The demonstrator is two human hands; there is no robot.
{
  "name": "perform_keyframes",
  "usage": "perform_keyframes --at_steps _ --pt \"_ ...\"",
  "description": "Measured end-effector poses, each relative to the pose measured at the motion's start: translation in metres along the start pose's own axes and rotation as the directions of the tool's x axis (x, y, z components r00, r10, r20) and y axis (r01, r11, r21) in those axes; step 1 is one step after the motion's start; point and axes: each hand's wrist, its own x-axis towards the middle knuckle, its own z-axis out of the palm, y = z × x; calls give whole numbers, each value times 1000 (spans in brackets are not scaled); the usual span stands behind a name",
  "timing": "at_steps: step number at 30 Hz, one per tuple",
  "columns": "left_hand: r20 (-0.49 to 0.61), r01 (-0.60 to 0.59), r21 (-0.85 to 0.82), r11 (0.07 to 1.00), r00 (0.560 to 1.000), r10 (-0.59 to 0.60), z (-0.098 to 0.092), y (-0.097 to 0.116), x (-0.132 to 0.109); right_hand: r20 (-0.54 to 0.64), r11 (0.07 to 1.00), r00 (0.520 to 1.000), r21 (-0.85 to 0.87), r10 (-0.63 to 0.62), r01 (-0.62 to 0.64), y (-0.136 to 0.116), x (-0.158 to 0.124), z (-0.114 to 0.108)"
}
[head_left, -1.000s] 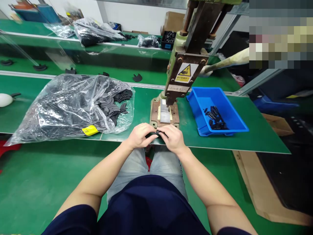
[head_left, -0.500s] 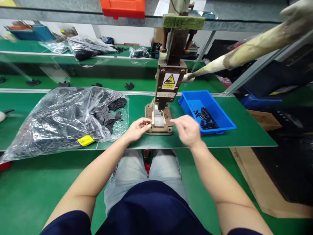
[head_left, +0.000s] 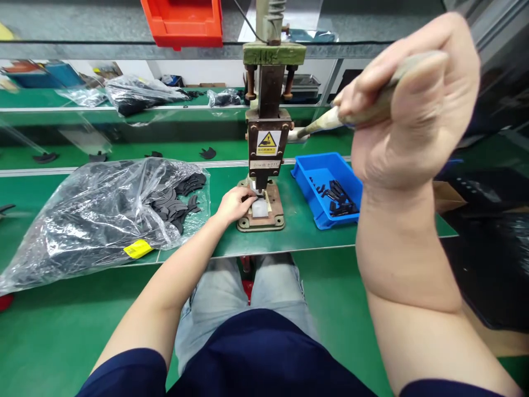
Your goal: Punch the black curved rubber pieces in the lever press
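Observation:
A hand-lever press (head_left: 269,94) stands in front of me, a yellow warning label on its head. My right hand (head_left: 425,110) is closed round the pale end of its long lever (head_left: 320,122), raised high at the right. Down at the press base (head_left: 273,212), my left hand (head_left: 233,205) pinches a small black part (head_left: 259,197) just under the ram (head_left: 262,181). The part sits behind a translucent whitish block (head_left: 260,209) on the base. Fingertips hide much of it, so its shape cannot be made out.
Left of the press lies a big clear bag (head_left: 103,209) of black curved pieces. A blue bin (head_left: 326,190) of small black parts stands to the right, partly behind my right forearm. An orange bin (head_left: 184,25) hangs from the shelf above. Several black pieces lie on the ledge behind.
My right hand has gone from beside the press base up to the lever and closed round it. My left hand has moved in under the ram. The view has shifted slightly.

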Motion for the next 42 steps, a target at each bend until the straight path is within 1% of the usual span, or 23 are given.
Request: perform_keyframes --at_steps 4,7,11,13,15,17,18,20,21,23,25,26,28,29,31,33,35,36,38,40,42 --pt "43 -94 67 993 995 92 -5 4 1 128 997 991 -60 -45 53 10 -30 -11" --pt "30 -138 64 988 990 136 -6 4 -3 161 991 982 -81 -96 110 19 -64 -13" --pt "2 -149 31 988 989 149 -3 1 -8 162 969 976 -176 -148 176 32 -115 -8" --pt "7 -150 20 988 989 150 -1 0 -9 143 959 976 -210 -164 192 39 -134 -6" --pt "18 -149 24 989 989 149 -2 -2 -9 120 956 977 -213 -178 200 44 -144 -4" --pt "31 -129 57 990 991 128 -10 -5 -10 92 958 978 -204 -189 204 47 -148 -2" --pt "35 -108 92 990 994 105 -17 -9 -11 79 957 977 -199 -200 212 48 -148 -1" --pt "37 -39 204 978 999 32 -41 -21 -13 52 952 972 -198 -228 234 51 -148 1" --pt "29 11 280 960 999 -21 -56 -29 -15 37 949 970 -201 -242 245 53 -148 2" --pt "3 130 442 888 989 -146 -90 -48 -21 5 945 963 -194 -269 264 57 -149 4" --pt "-17 243 567 787 959 -284 -121 -65 -28 -35 947 961 -184 -275 264 60 -151 7" --pt "-18 287 610 739 937 -349 -133 -72 -31 -52 949 961 -185 -270 257 61 -151 8" --pt "0 346 665 662 887 -463 -148 -82 -34 -71 950 963 -200 -260 242 61 -152 9" --pt "16 360 683 636 862 -506 -151 -85 -35 -71 949 965 -212 -253 233 61 -152 9" --pt "56 362 707 608 828 -558 -149 -87 -34 -65 947 967 -226 -247 227 60 -153 9" --pt "87 365 697 617 811 -578 -143 -87 -30 -58 948 969 -229 -241 222 59 -153 9" --pt "97 401 641 654 803 -588 -136 -88 -26 -61 949 970 -228 -236 217 58 -152 9" --pt "96 425 598 680 804 -587 -133 -88 -24 -60 949 970 -227 -236 216 57 -152 9" --pt "93 452 503 736 819 -567 -130 -87 -21 -52 949 970 -225 -238 221 57 -152 9" --pt "85 452 422 786 843 -531 -130 -82 -20 -42 948 969 -219 -244 230 56 -152 9" --pt "65 445 363 819 864 -498 -130 -73 -20 -39 948 970 -221 -241 227 55 -153 8"
